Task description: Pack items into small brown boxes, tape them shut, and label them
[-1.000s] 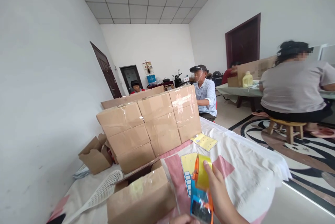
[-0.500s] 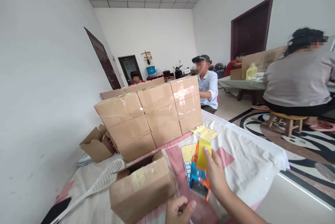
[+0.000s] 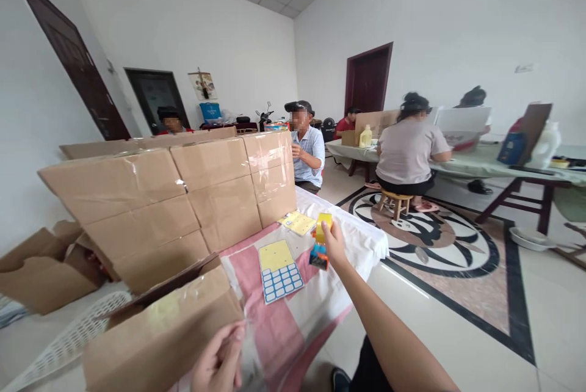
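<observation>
My right hand [image 3: 333,246] is wrapped round a tape dispenser [image 3: 319,253] with an orange and blue body and a yellow roll, held out over the right side of the table. My left hand [image 3: 220,358] is closed, thumb against curled fingers, beside the right end of a cardboard box [image 3: 160,334]. Whether anything thin is pinched there I cannot make out. The box lies near me, with clear tape along its top and a dark gap at its far side. Between box and dispenser, a sheet of blue-edged labels [image 3: 281,282] and a yellow sheet [image 3: 275,254] lie on the cloth.
A wall of taped cardboard boxes [image 3: 183,196] stands across the table. At left are an open carton [image 3: 46,270] and a white fly swatter [image 3: 77,331]. A person [image 3: 307,148] sits behind the wall's right end; others sit at another table [image 3: 480,166].
The view has swung right. My right hand has carried the tape dispenser away from the box, out to the right. My left hand remains closed near the box's right end.
</observation>
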Demonstrator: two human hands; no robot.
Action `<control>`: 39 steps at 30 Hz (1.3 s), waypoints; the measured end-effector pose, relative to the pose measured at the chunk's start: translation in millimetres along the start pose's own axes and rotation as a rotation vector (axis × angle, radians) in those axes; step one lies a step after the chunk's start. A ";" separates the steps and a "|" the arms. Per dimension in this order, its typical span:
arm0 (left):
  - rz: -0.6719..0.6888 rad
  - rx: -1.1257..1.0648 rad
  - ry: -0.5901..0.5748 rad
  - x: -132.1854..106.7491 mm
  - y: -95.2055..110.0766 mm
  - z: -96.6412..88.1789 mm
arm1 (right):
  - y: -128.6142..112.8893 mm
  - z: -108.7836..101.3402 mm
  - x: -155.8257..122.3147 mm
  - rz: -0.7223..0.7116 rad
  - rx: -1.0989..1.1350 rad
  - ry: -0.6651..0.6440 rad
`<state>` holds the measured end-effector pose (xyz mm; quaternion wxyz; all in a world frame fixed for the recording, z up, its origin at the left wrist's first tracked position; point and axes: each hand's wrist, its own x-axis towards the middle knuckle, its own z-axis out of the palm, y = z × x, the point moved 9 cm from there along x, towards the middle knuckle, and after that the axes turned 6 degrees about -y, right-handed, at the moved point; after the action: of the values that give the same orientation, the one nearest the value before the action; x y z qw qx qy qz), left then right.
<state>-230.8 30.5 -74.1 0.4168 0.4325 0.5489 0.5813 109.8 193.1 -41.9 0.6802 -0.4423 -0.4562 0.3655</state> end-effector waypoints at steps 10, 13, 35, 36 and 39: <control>0.039 -0.057 -0.029 19.2 23.0 -14.3 | 81.0 34.8 33.3 0.371 -0.156 -0.224; 0.040 -0.049 -0.036 14.4 25.4 -27.3 | 69.2 17.7 29.9 0.386 -0.307 -0.122; 0.208 0.081 -0.017 6.9 44.1 -65.7 | -68.2 244.5 -171.7 0.044 -0.102 -0.921; 0.208 0.085 0.014 7.1 43.2 -69.3 | -72.7 244.1 -168.4 0.011 -0.107 -0.900; 0.282 0.190 0.195 10.1 49.6 -93.1 | -87.5 238.2 -154.7 -0.093 -0.145 -0.789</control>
<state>-323.5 11.8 -26.3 0.2333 0.4843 0.5730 0.6186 -155.8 87.8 39.8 0.4358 -0.2937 -0.7263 0.4430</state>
